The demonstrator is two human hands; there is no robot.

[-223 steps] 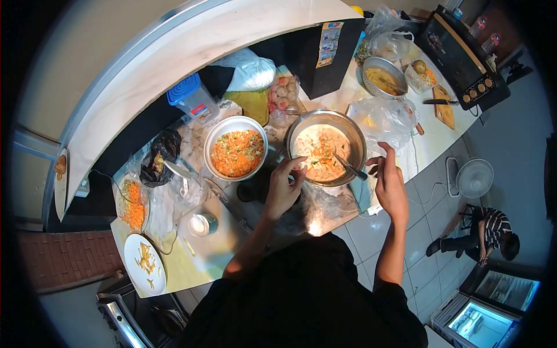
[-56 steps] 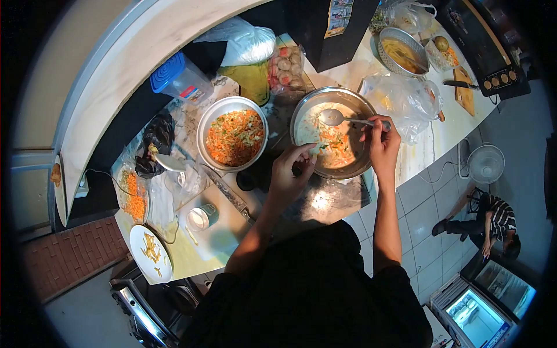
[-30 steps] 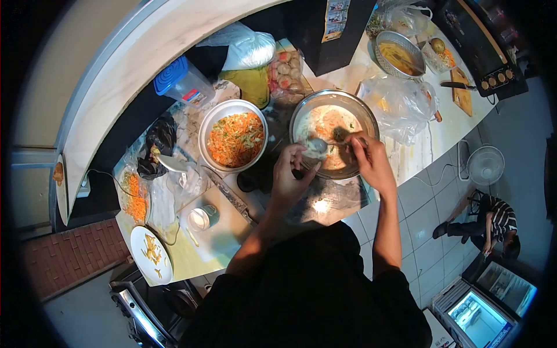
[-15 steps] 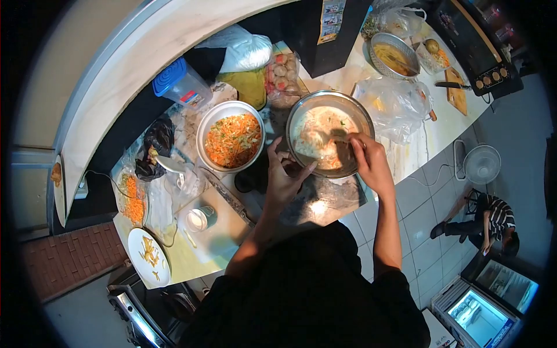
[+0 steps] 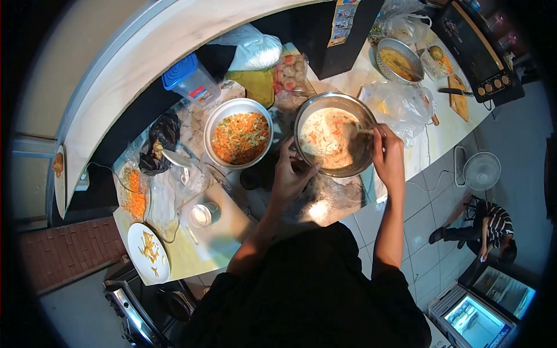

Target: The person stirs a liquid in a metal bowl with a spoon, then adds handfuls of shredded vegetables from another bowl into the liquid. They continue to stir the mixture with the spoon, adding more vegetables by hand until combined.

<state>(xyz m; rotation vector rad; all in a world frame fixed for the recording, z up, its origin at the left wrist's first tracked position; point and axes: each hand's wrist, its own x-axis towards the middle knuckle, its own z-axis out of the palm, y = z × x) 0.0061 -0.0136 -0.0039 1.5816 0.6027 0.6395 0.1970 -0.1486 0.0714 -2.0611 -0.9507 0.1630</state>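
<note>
A steel mixing bowl (image 5: pixel 299 136) holds a pale, creamy mixture (image 5: pixel 329 139) with orange shreds in it. My left hand (image 5: pixel 292 178) grips the bowl's lower left side, thumb near the rim and fingers along the outer wall. At the right rim, my right hand (image 5: pixel 389 155) is closed around a spoon-like utensil (image 5: pixel 364 132); its lower end is hard to make out in shadow. Just left of the steel bowl stands a white bowl (image 5: pixel 210 137) filled with shredded carrot and other chopped vegetables (image 5: pixel 241 138).
A plastic bag (image 5: pixel 397 107), a colander (image 5: pixel 386 66) and a knife (image 5: pixel 455 91) on a cutting board (image 5: pixel 459 107) lie to the right. To the left are a glass jar (image 5: pixel 204 214), a white plate (image 5: pixel 136 243) and a blue-lidded container (image 5: pixel 194 84). A person (image 5: pixel 493 226) sits at far right.
My right hand has drawn back from inside the steel bowl to its right rim with the utensil. The mixture shows more orange on top. The whole view has shifted slightly.
</note>
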